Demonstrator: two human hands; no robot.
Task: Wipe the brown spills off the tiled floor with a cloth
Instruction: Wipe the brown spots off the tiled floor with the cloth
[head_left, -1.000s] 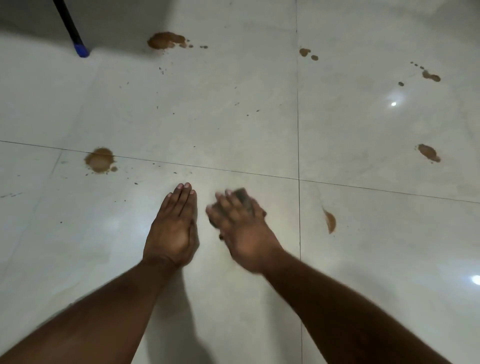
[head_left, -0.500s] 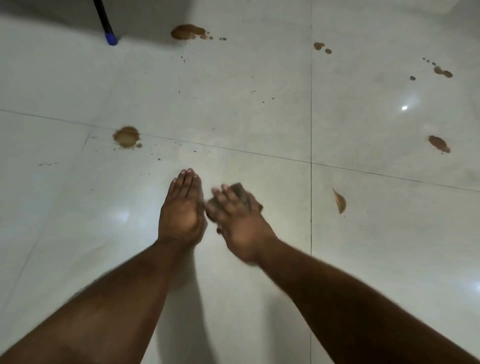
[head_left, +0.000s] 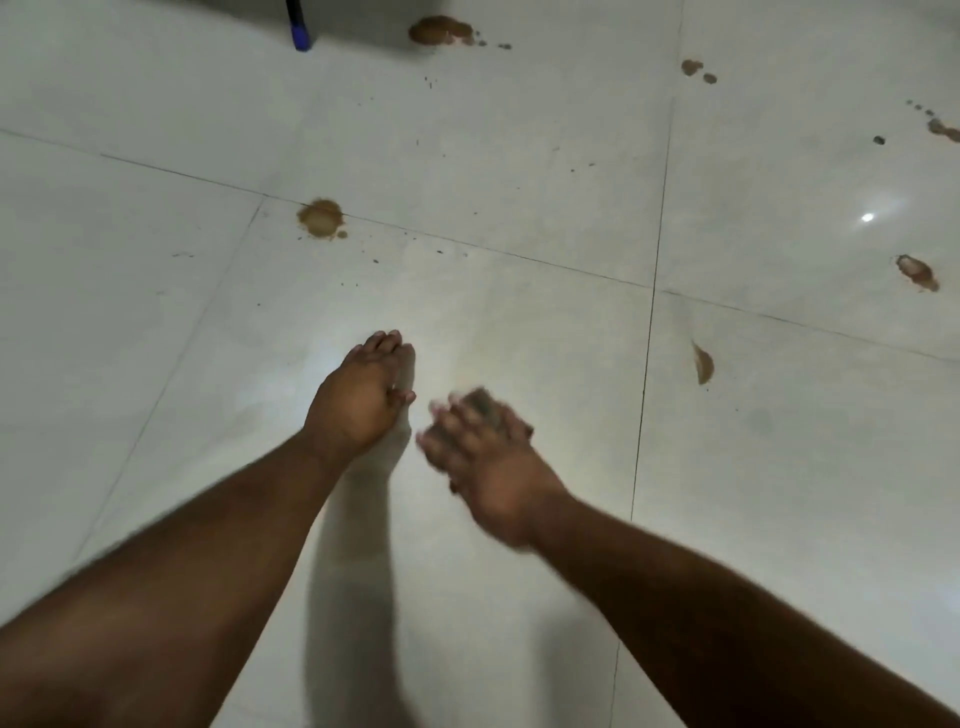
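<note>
My right hand (head_left: 488, 462) presses a small dark cloth (head_left: 483, 401) flat against the pale tiled floor (head_left: 519, 182); the hand is blurred and only the cloth's far edge shows past the fingers. Just to its left, my left hand (head_left: 363, 395) rests palm down on the tile, fingers together, holding nothing. Brown spills lie around: a round one (head_left: 320, 219) far left of the hands, a thin streak (head_left: 703, 364) to the right past a grout line, an oval one (head_left: 917, 271) at the right edge, a large one (head_left: 439, 31) at the top.
A black pole with a blue tip (head_left: 300, 28) stands at the top left. Smaller brown drops (head_left: 697, 70) and a trail (head_left: 941, 127) mark the upper right tile. Fine dark specks scatter across the middle tile. Light glare (head_left: 866, 217) reflects on the right.
My right hand with the cloth has slid right and toward me, away from the left hand. The view has shifted, so the spills sit further right in frame.
</note>
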